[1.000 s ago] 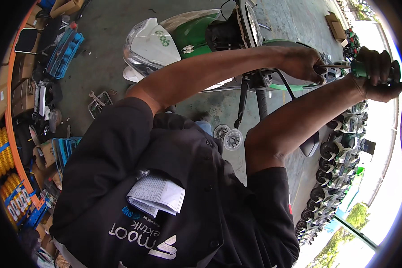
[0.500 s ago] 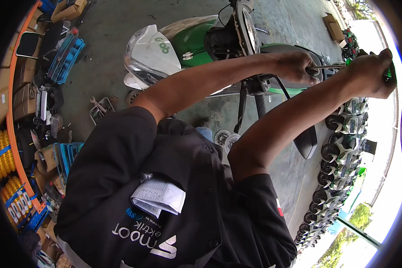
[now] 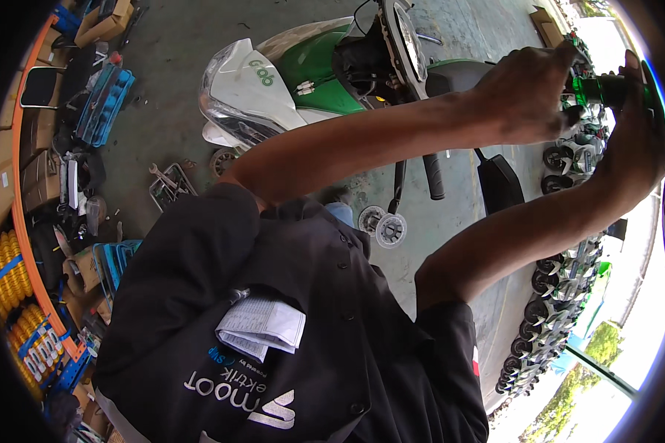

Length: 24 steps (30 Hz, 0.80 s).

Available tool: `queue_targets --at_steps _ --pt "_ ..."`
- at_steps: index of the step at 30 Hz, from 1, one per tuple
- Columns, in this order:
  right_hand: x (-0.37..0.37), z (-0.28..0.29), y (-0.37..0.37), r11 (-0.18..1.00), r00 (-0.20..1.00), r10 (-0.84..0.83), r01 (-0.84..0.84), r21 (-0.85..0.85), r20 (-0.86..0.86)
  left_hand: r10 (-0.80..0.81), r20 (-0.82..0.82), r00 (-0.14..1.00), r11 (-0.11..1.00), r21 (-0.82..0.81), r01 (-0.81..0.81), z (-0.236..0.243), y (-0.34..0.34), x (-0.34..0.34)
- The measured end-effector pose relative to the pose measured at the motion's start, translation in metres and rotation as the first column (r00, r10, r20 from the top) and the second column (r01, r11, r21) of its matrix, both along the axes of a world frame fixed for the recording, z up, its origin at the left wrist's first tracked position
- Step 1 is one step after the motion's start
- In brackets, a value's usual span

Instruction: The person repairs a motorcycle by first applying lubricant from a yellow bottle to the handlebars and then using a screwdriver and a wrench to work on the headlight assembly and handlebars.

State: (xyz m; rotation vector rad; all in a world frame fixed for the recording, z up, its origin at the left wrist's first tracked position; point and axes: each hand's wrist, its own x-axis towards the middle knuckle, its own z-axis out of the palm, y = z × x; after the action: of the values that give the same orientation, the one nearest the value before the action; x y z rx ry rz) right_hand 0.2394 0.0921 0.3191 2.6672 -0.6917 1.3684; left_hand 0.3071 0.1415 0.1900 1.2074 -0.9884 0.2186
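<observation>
A tool with a translucent green-and-black handle [image 3: 590,90], which looks like a screwdriver, lies crosswise between my hands at the upper right. My left hand [image 3: 528,96] curls around its left end, and any shaft there is hidden. Around the right part of the handle is my right hand [image 3: 632,136], its fingers pointing up. Beyond my left forearm leans a white and green scooter [image 3: 303,77], with its front panel open around loose wiring and white connectors [image 3: 306,87]. A black handlebar grip [image 3: 433,176] and a black mirror [image 3: 500,182] show below my left forearm.
Wrenches lie in a metal tray [image 3: 171,184] on the floor at left. Blue crates [image 3: 105,107] and an orange-framed shelf [image 3: 24,184] with yellow coils [image 3: 9,264] line the left side. Along the right stands a row of scooters [image 3: 543,310]. Round metal hubs [image 3: 390,230] sit near my body.
Both hands have moved, the left one up and to the right, closing the gap between them. The metal shaft that showed between them is now hidden. My right fingers have straightened upward.
</observation>
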Motion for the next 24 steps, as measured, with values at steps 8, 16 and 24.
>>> queue_targets --at_steps 8,16,24 --pt "-0.041 0.059 -0.059 0.936 0.839 0.352 -0.306 0.176 -0.414 -0.927 -0.313 0.207 0.142 0.218 0.966 0.05 -0.045 0.065" --pt "-0.015 0.064 -0.053 0.938 0.741 0.273 -0.346 0.0 -0.614 -0.443 -0.202 0.873 0.856 0.194 0.479 0.062 -0.036 0.019" --pt "0.006 0.076 -0.082 0.836 0.703 -0.029 -0.372 -0.403 -0.71 -0.143 -0.078 0.987 0.925 0.343 0.161 0.069 -0.041 0.019"
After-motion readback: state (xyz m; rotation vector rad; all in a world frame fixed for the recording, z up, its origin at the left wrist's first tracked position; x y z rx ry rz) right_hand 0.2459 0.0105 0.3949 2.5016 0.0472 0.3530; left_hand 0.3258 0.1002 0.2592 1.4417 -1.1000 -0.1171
